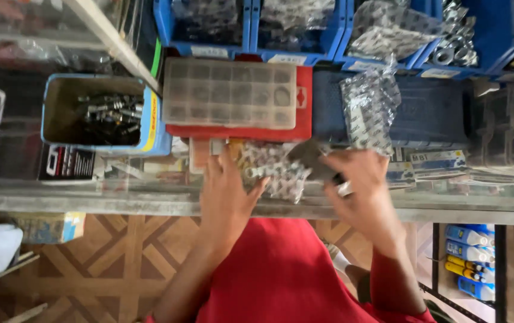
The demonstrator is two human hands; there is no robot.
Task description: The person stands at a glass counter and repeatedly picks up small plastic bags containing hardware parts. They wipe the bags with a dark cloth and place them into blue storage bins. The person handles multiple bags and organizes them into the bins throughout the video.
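- The left hand [226, 190] lies on the glass counter [77, 200], fingers spread and its grip open, the fingertips touching the left edge of a clear plastic bag of small metal parts [275, 170].
- The right hand [361, 185] is blurred; its grip is closed on a dark flat piece [312, 157] at the right side of that bag (what the piece is I cannot tell).
- The bag sits on the counter between the two hands, just near of a red case [239, 130] with a clear compartment lid [230, 93].
- Left of the case stands an open blue box of metal fittings [104, 110].
- Right of it, another clear bag of parts [369, 110] rests on a dark blue case [430, 113].
- Blue bins [508, 36] line the far edge.
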